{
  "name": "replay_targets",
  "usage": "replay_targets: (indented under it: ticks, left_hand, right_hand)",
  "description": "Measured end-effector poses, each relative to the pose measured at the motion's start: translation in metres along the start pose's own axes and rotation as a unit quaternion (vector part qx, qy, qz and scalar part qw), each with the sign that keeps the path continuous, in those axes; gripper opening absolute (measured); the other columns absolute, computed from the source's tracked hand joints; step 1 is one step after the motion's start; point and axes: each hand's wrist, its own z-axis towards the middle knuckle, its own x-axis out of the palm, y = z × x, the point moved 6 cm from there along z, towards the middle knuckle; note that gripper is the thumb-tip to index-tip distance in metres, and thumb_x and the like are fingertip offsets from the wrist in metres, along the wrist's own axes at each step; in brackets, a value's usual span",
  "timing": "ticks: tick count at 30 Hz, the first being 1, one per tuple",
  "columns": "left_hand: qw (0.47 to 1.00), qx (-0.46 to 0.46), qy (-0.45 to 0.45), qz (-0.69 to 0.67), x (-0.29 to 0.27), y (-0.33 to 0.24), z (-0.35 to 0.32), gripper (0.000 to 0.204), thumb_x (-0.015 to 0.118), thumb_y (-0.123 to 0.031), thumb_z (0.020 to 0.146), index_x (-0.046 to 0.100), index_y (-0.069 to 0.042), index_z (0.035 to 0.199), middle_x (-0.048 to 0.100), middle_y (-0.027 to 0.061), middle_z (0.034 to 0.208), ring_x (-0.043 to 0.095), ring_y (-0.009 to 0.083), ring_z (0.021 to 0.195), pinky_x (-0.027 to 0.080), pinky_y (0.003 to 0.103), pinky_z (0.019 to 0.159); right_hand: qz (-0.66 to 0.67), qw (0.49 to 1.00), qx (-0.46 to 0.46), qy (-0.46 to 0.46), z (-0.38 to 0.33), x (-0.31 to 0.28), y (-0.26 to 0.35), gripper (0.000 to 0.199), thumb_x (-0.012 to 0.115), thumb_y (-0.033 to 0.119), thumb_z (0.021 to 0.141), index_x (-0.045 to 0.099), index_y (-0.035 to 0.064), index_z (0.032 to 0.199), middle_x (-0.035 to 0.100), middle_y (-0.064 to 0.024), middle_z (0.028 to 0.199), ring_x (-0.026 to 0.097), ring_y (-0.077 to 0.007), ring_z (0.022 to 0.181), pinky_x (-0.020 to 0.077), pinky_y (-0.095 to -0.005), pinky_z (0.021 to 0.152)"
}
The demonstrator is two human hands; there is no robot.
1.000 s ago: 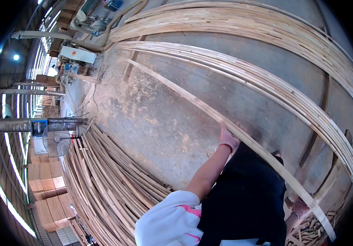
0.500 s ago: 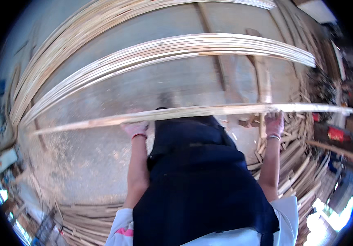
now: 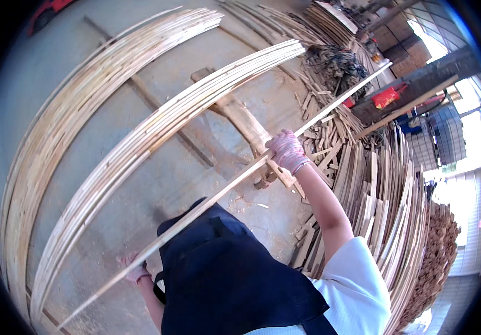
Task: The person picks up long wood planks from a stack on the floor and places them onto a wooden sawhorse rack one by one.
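A long, thin wooden strip (image 3: 218,195) crosses in front of my body, from the lower left up to the far right. Near its far-right part, my gloved right hand (image 3: 288,151) is closed round it, above a wooden support beam (image 3: 246,120). My gloved left hand (image 3: 133,267) grips the strip toward its lower-left end; the strip partly covers the fingers. Beyond it lies a bundle of pale wooden strips (image 3: 156,123), resting across the beam. A second, wider bundle of strips (image 3: 78,106) lies farther left.
Offcuts (image 3: 327,125) are heaped at the right, beside a large pile of long wooden strips (image 3: 383,206). A dark beam (image 3: 419,84) with a red object (image 3: 388,96) on it stands beyond them. Sawdust and chips lie on the grey floor (image 3: 201,134).
My view and body have turned to the right. The strip, level across my front before, now slants in view, with both hands still on it.
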Motion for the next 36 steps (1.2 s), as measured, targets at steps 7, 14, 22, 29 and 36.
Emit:
replay_targets:
  ticks: [7, 14, 22, 29, 36]
  left_hand:
    - [0.990, -0.068, 0.072, -0.101, -0.027, 0.023, 0.016, 0.023, 0.038, -0.026, 0.083, 0.046, -0.014, 0.100, 0.040, 0.0006, 0.061, 0.045, 0.0173, 0.057, 0.044, 0.034, 0.064]
    - [0.957, -0.080, -0.018, -0.279, -0.020, 0.041, -0.032, 0.050, 0.029, -0.052, 0.081, 0.050, -0.008, 0.091, 0.044, 0.0070, 0.061, 0.044, 0.0259, 0.056, 0.040, 0.043, 0.066]
    - [0.940, 0.011, -0.090, -0.328, 0.038, -0.004, -0.089, 0.080, 0.017, -0.081, 0.070, 0.052, -0.009, 0.068, 0.029, -0.0018, 0.045, 0.030, 0.0177, 0.042, 0.029, 0.034, 0.047]
    - [0.934, 0.044, -0.122, -0.334, 0.014, -0.008, -0.100, 0.093, 0.010, -0.083, 0.071, 0.058, -0.003, 0.078, 0.032, -0.0010, 0.045, 0.030, 0.0174, 0.042, 0.032, 0.034, 0.048]
    - [0.915, 0.053, -0.250, -0.311, -0.003, -0.007, -0.118, 0.095, 0.013, -0.082, 0.072, 0.060, -0.001, 0.082, 0.036, 0.0013, 0.046, 0.033, 0.0195, 0.042, 0.035, 0.037, 0.048]
  right_hand:
    - [0.093, 0.992, -0.006, -0.090, 0.025, 0.004, -0.030, 0.013, 0.058, 0.020, 0.069, 0.066, 0.0192, 0.079, 0.064, -0.0042, 0.085, 0.060, -0.0213, 0.088, 0.0430, -0.0343, 0.085]
    - [0.278, 0.908, -0.127, -0.286, 0.021, -0.052, 0.009, 0.015, 0.067, 0.015, 0.063, 0.062, 0.0038, 0.072, 0.058, -0.0164, 0.073, 0.054, -0.0345, 0.069, 0.0420, -0.0440, 0.061]
    - [0.034, 0.872, -0.206, -0.443, 0.055, 0.017, 0.029, 0.029, 0.061, 0.042, 0.079, 0.066, 0.0167, 0.093, 0.061, -0.0043, 0.082, 0.057, -0.0234, 0.070, 0.0462, -0.0364, 0.057]
    - [0.108, 0.886, -0.181, -0.413, 0.078, 0.026, 0.053, 0.013, 0.062, 0.034, 0.073, 0.068, 0.0258, 0.082, 0.065, 0.0025, 0.075, 0.059, -0.0210, 0.068, 0.0468, -0.0357, 0.062]
    - [0.203, 0.914, -0.165, -0.311, 0.125, 0.068, 0.066, 0.023, 0.062, 0.027, 0.069, 0.069, 0.0218, 0.090, 0.067, -0.0017, 0.077, 0.063, -0.0211, 0.071, 0.0483, -0.0343, 0.069]
